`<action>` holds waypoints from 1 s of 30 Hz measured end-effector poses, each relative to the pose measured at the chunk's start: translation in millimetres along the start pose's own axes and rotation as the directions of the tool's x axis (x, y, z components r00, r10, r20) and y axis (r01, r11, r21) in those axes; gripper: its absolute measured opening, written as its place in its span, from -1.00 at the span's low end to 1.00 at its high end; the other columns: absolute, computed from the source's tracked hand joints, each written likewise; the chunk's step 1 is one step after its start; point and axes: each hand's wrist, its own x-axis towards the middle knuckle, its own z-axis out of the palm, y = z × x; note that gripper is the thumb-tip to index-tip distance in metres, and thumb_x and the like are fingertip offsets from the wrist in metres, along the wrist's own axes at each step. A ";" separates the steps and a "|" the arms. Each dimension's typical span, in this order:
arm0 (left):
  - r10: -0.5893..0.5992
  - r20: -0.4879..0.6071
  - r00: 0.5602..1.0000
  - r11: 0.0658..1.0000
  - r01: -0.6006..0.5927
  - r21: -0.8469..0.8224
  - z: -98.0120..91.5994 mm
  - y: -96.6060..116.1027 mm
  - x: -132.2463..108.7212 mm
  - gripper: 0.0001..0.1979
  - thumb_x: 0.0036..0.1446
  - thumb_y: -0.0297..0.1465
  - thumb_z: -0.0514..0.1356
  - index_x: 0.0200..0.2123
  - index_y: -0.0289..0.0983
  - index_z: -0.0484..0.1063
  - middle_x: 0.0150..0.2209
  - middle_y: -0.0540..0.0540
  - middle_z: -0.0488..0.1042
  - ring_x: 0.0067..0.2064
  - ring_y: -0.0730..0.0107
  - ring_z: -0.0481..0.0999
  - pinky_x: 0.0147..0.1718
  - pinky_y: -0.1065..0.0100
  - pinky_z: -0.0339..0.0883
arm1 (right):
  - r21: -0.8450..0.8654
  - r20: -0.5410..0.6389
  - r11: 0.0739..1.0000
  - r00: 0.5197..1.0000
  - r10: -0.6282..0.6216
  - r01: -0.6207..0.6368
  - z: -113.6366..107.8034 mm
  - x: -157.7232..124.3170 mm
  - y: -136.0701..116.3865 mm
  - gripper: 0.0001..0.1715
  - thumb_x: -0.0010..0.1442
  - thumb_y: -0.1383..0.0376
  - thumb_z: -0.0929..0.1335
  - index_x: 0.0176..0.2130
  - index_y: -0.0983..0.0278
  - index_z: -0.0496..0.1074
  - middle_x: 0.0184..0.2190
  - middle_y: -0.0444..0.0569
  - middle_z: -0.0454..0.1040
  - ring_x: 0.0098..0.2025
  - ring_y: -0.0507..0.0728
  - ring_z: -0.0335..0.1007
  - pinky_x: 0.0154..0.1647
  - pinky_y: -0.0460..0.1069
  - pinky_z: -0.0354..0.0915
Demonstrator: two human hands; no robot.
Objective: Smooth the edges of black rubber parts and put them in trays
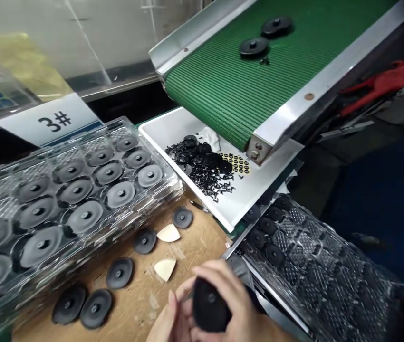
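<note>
Left hand (pixel 169 320) and right hand (pixel 234 297) clamped together on a black studded disc (pixel 209 305), near the bench edge.
Loose discs (pixel 119 273) lie on the cardboard bench top (pixel 191 247); a clear blister tray (pixel 145 142) sits left, a green conveyor belt (pixel 223 85) far right.
</note>
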 end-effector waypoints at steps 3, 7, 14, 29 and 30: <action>-0.049 0.036 0.998 0.996 0.046 0.071 20.6 -3.2 23.5 -0.57 0.01 -0.12 0.15 -0.09 -0.22 0.41 -0.06 -0.20 0.49 -0.10 0.19 0.48 -0.20 0.28 0.29 | -0.156 -0.521 0.952 0.841 0.148 -0.265 -26.8 -16.0 36.4 -0.32 0.03 0.21 0.36 0.12 0.23 0.13 -0.02 0.08 0.24 0.03 0.22 0.21 0.03 0.09 0.21; -0.005 0.041 0.999 0.981 -0.003 0.193 58.1 -2.1 45.9 -0.66 0.13 -0.27 0.07 -0.04 -0.26 0.35 0.08 -0.22 0.36 0.04 0.15 0.38 -0.05 0.22 0.21 | -0.121 -0.786 0.850 0.572 0.234 -0.513 -56.9 -9.2 90.0 -0.38 0.09 0.21 0.34 0.11 0.28 0.15 -0.02 0.12 0.22 0.06 0.25 0.15 0.10 0.20 0.08; 0.194 0.089 0.977 0.922 -0.213 0.324 106.2 -17.3 100.6 -0.59 0.13 -0.29 0.08 0.07 -0.20 0.22 0.27 -0.18 -0.03 0.11 0.12 0.29 -0.07 0.24 0.26 | -0.048 -0.698 0.878 0.644 0.311 -0.476 -56.8 14.1 128.7 -0.36 -0.04 0.21 0.40 0.04 0.25 0.23 -0.01 0.08 0.25 0.07 0.24 0.13 0.12 0.17 0.07; 0.412 0.021 0.911 0.742 -0.349 0.572 122.4 -30.7 154.6 -0.62 0.11 -0.24 0.09 -0.05 -0.32 0.27 -0.14 -0.15 0.42 -0.22 0.31 0.43 -0.23 0.19 0.31 | 0.441 -0.518 0.808 0.624 0.585 -0.391 -54.8 9.8 125.6 -0.39 0.09 0.11 0.32 0.09 0.22 0.13 0.06 0.06 0.27 0.06 0.18 0.24 0.06 0.09 0.21; 0.418 0.027 0.908 0.731 -0.354 0.584 121.7 -32.3 152.0 -0.59 0.09 -0.23 0.11 -0.04 -0.34 0.26 -0.16 -0.17 0.42 -0.25 0.32 0.43 -0.27 0.22 0.31 | 0.462 -0.513 0.800 0.621 0.593 -0.382 -54.8 6.0 119.4 -0.39 0.09 0.10 0.32 0.09 0.22 0.13 0.07 0.06 0.25 0.07 0.18 0.23 0.07 0.09 0.20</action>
